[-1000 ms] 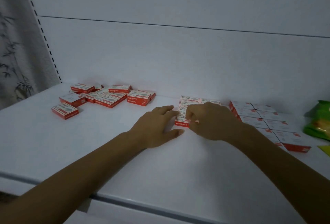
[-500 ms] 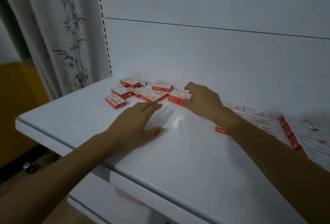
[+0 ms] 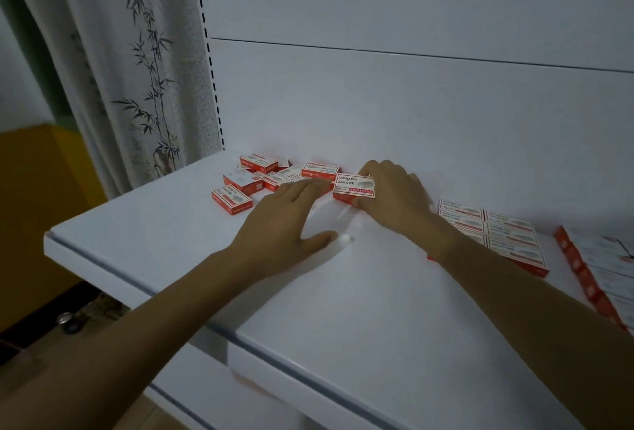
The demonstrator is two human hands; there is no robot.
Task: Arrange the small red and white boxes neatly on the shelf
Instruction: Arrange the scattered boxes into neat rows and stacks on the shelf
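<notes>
A loose heap of small red and white boxes (image 3: 260, 176) lies at the back left of the white shelf (image 3: 343, 309). My right hand (image 3: 394, 196) grips one box (image 3: 354, 186) at the heap's right end, tilted with its label up. My left hand (image 3: 288, 224) rests flat and open on the shelf just left of it, fingertips near the heap. A neat block of boxes (image 3: 494, 234) lies to the right, partly hidden by my right forearm. Another row of boxes (image 3: 597, 272) runs along the right edge.
The shelf's front edge (image 3: 137, 278) runs diagonally at lower left. A white back panel (image 3: 377, 104) rises behind the boxes. A bamboo-print curtain (image 3: 137, 69) hangs at left, with a yellow object (image 3: 37, 189) below it.
My view swung left. My right hand left the neat block, reached the heap and now holds one box, lifted at a tilt. My left hand slid left with it.
</notes>
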